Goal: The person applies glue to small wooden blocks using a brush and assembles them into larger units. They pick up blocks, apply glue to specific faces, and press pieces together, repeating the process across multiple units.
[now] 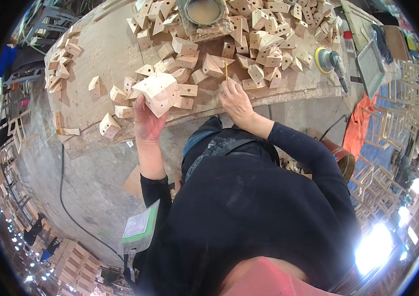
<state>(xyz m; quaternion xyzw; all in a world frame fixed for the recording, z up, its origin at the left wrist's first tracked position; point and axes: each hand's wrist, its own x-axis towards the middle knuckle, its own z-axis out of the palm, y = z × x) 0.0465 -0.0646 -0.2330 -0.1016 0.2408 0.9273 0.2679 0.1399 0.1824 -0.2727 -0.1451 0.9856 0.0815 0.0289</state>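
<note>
My left hand (148, 118) grips a pale wooden corner block (160, 92) with drilled holes, raised over the table's near edge. The block looks larger than those lying around it, and my fingers behind it are partly hidden. To the right, my right hand (237, 102) is closed around a thin yellowish stick (226, 70) that points up and away from me. Its lower end is hidden in my fingers, and I cannot make out its exact kind. Many loose wooden blocks (256, 73) with drilled holes lie just beyond both hands.
A round pot of pale, cloudy liquid (203, 11) sits in a crusted holder at the far middle. An orbital sander (325, 60) rests at the right of the wooden table (106, 47). A black cable (62, 182) runs along the floor. Orange cloth (360, 126) hangs at right.
</note>
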